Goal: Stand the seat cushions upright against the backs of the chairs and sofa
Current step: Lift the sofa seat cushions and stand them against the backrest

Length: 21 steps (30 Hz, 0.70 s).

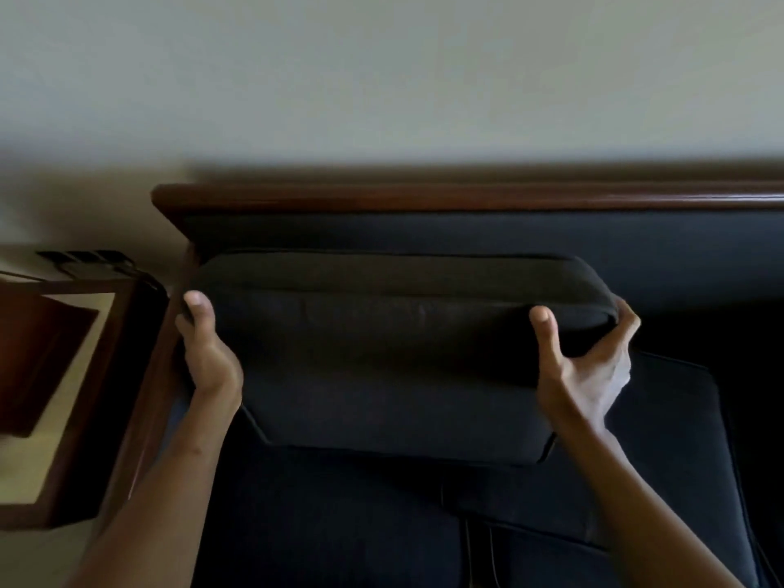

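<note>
A dark seat cushion is tilted up at the left end of the sofa, its top edge leaning toward the dark sofa back under a brown wooden top rail. My left hand grips the cushion's left edge, thumb on the front. At the cushion's right corner, my right hand holds on with its thumb in front and fingers behind. A second seat cushion lies flat to the right, partly beneath the raised one.
A wooden side table with a pale inset top stands left of the sofa, close to the wooden armrest. A dark ribbed object lies at its far corner. A pale wall rises behind the sofa.
</note>
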{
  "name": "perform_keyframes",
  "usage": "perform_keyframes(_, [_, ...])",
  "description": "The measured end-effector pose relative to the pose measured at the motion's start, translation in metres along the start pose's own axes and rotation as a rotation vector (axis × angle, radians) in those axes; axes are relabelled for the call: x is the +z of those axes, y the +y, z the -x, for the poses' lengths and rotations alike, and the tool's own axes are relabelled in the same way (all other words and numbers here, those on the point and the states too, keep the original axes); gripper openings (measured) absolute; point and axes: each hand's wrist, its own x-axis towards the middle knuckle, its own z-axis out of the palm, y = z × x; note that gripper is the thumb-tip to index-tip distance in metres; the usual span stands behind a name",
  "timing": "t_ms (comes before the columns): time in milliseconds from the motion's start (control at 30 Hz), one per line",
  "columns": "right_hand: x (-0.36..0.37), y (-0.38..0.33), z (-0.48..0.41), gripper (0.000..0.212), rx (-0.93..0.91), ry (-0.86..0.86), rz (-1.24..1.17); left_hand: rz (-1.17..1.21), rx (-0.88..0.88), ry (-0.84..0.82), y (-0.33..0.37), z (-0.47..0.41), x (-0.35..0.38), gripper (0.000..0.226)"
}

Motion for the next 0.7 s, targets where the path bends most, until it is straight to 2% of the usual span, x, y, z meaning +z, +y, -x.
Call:
perform_keyframes(67, [-0.010,-0.005,0.005,0.101,-0.025,0.001,-0.077,0.100,-0.055,-0.024,0.012,0.010,-0.018,0.102])
perform_keyframes(133, [-0.017,-0.006,0.010,0.096,-0.043,-0.003,-0.094,0.102,-0.088,-0.092,0.020,0.026,-0.031,0.088])
perform_keyframes(200, [-0.020,-0.007,0.012,0.082,-0.027,-0.036,-0.104,0.056,-0.122,-0.139,0.018,0.031,-0.041,0.068])
perform_keyframes(300, [-0.017,-0.014,0.015,0.059,-0.041,-0.107,-0.128,-0.014,-0.178,-0.108,0.008,0.028,-0.066,0.030])
perform_keyframes(333, [-0.014,-0.018,0.020,0.056,-0.062,-0.140,-0.151,-0.027,-0.203,-0.080,0.004,0.025,-0.079,0.024])
perform_keyframes(400, [-0.007,-0.022,0.035,0.054,-0.078,-0.199,-0.229,-0.037,-0.248,-0.034,-0.005,0.024,-0.104,0.027])
perform_keyframes(467, [-0.004,-0.021,0.049,0.055,-0.065,-0.187,-0.303,-0.046,-0.244,-0.041,-0.008,0.031,-0.118,0.030])
perform_keyframes(567, [-0.003,-0.018,0.055,0.058,-0.077,-0.147,-0.339,-0.003,-0.249,-0.066,-0.002,0.044,-0.113,0.036])
perform_keyframes(633, [0.003,-0.021,0.054,0.059,-0.082,-0.139,-0.342,0.032,-0.290,-0.044,0.006,0.046,-0.105,0.032])
perform_keyframes(667, [0.006,-0.025,0.052,0.058,-0.080,-0.126,-0.352,0.035,-0.311,-0.021,0.010,0.043,-0.103,0.036])
perform_keyframes(700, [0.010,-0.030,0.050,0.055,-0.080,-0.110,-0.368,0.036,-0.322,-0.019,0.011,0.035,-0.101,0.052])
